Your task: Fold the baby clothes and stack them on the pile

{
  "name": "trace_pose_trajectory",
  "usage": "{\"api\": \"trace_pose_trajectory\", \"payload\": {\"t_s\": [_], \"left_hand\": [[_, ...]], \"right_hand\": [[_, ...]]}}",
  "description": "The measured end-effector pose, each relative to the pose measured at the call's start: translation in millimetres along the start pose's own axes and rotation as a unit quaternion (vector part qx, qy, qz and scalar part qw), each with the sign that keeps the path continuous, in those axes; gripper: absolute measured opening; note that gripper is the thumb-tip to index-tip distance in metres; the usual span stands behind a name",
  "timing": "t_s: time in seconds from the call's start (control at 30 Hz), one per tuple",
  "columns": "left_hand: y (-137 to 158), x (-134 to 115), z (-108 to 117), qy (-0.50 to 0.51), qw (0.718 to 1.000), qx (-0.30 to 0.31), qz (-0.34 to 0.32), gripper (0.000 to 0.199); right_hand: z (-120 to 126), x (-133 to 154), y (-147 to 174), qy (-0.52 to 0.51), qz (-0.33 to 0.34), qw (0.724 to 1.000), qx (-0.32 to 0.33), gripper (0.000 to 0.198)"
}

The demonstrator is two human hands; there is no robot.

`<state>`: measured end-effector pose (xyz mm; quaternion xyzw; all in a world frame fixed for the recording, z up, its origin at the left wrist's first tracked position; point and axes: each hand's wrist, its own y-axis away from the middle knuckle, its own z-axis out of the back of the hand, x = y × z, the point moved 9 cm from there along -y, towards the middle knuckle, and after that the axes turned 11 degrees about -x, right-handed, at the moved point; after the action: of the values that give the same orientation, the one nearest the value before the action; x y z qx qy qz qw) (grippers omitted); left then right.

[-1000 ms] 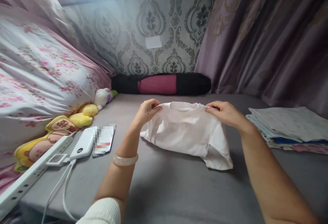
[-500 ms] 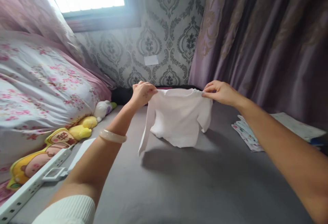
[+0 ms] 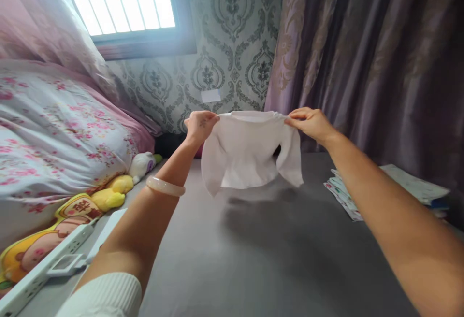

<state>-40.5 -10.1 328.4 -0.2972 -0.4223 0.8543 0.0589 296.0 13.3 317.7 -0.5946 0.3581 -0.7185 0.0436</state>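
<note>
A small white long-sleeved shirt (image 3: 250, 150) hangs spread out in the air over the grey bed sheet (image 3: 253, 268). My left hand (image 3: 201, 126) pinches it at the left shoulder, beside the neckline. At the other shoulder my right hand (image 3: 312, 122) is closed on the fabric between thumb and fingers. Both sleeves dangle at the sides, and the hem floats above the sheet, with a shadow below it.
Folded clothes (image 3: 344, 194) lie in a pile at the right. Along the left side are a floral quilt (image 3: 65, 133), plush toys (image 3: 108, 196) and a white power strip (image 3: 47, 264). Patterned wall and purple curtain (image 3: 348, 65) stand behind.
Both hands have risen a little with the shirt. Its hem and sleeves have swung up off the sheet and spread wider, and the view has tilted slightly upward.
</note>
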Motion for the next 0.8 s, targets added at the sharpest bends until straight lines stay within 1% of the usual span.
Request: {"api": "trace_pose_trajectory", "payload": {"t_s": [0.1,0.2,0.27,0.33,0.43,0.5,0.57,0.67,0.8], "left_hand": [[-1,-4,-8,0.030,0.999,0.021,0.002,0.012],[-3,-2,-6,0.033,0.999,-0.013,0.017,0.013],[-5,-1,-8,0.036,0.999,-0.009,0.023,0.013],[-8,0,-11,0.034,0.999,0.005,0.025,0.012],[-15,2,-10,0.024,0.999,0.005,0.023,0.013],[-17,2,-12,0.019,0.999,0.019,0.021,0.013],[-18,5,-13,0.025,0.999,0.016,0.034,0.013],[-17,11,-17,0.068,0.996,0.007,0.061,0.013],[-13,16,-26,0.124,0.989,0.011,0.080,0.015]], "right_hand": [[-5,5,4,-0.006,-0.007,1.000,0.018,0.023],[-4,9,6,-0.022,-0.012,1.000,0.006,0.025],[-3,9,5,-0.022,-0.011,1.000,-0.006,0.024],[-3,7,2,-0.006,-0.007,1.000,-0.009,0.025],[-2,0,-3,0.012,0.006,1.000,-0.014,0.026],[-1,-8,-6,0.010,0.001,1.000,-0.021,0.027],[-2,-15,-7,0.015,-0.001,1.000,-0.014,0.027],[-7,-20,-7,0.046,0.025,0.999,0.005,0.026],[-14,-18,-5,0.073,0.063,0.995,0.022,0.026]]}}
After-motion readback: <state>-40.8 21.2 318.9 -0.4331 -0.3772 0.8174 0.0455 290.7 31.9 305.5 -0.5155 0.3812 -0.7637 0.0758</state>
